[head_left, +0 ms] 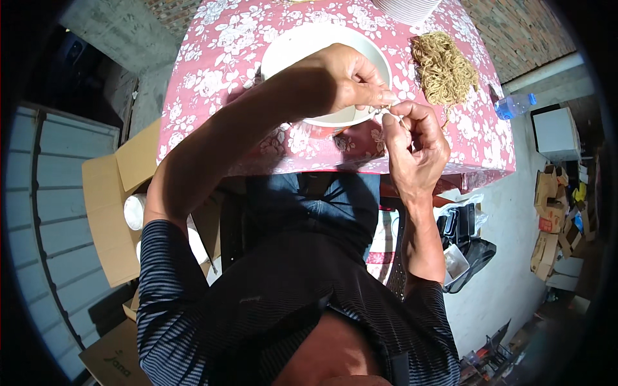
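Observation:
My left hand (pixel 360 80) reaches across the white bowl (pixel 283 48), its thumb and forefinger pinched together near the bowl's right rim. Just to the right, my right hand (pixel 418 145) is closed in a pinch, fingertips almost touching the left ones. Between the two sets of fingertips runs a small, thin, pale strand (pixel 381 111); its exact kind is too small to make out. A tangled heap of tan yarn-like string (pixel 444 69) lies on the table beyond my right hand, with a loose end trailing toward it.
The table wears a pink cloth (pixel 212 77) with white flowers. A ribbed white stack (pixel 409 8) stands at the far edge, a clear plastic bottle (pixel 512 106) at the right edge. An open cardboard box (pixel 106 206) is at my left; a black bag (pixel 473 260) lies at my right.

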Action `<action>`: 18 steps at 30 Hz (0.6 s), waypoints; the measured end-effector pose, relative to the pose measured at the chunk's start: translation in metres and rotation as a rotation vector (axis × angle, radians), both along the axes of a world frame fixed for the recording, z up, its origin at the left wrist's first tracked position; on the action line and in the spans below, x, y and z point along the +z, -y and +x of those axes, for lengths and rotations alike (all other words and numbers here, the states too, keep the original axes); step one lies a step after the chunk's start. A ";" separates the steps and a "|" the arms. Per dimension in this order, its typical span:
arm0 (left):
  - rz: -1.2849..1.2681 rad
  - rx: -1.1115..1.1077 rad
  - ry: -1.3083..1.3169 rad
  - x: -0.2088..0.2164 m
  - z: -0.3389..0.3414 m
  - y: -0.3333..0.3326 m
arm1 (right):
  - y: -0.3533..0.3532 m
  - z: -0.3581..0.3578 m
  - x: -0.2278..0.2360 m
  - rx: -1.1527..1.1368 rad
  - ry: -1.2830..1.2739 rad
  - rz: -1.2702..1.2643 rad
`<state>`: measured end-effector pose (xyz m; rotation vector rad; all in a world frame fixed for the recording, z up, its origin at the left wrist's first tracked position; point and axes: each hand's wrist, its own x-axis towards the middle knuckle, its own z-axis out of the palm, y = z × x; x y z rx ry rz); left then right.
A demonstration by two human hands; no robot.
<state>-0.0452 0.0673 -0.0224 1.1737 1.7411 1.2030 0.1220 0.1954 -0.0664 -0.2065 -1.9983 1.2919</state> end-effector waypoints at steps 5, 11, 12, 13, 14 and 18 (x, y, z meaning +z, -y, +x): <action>-0.014 0.028 -0.079 -0.001 0.001 -0.002 | 0.003 0.001 0.005 -0.067 0.082 0.052; 0.076 -0.009 -0.098 -0.014 -0.002 -0.008 | 0.002 -0.005 -0.001 -0.108 -0.023 0.024; 0.075 -0.009 -0.098 -0.014 -0.002 -0.007 | 0.002 -0.004 0.000 -0.108 -0.022 0.023; 0.073 -0.020 -0.090 -0.011 -0.001 -0.006 | 0.001 -0.003 0.001 -0.109 -0.012 0.052; 0.071 -0.032 -0.083 -0.009 -0.001 -0.005 | 0.001 -0.002 0.001 -0.109 -0.001 0.082; 0.027 -0.011 -0.092 -0.007 -0.001 -0.006 | 0.001 -0.001 0.003 -0.113 0.035 0.052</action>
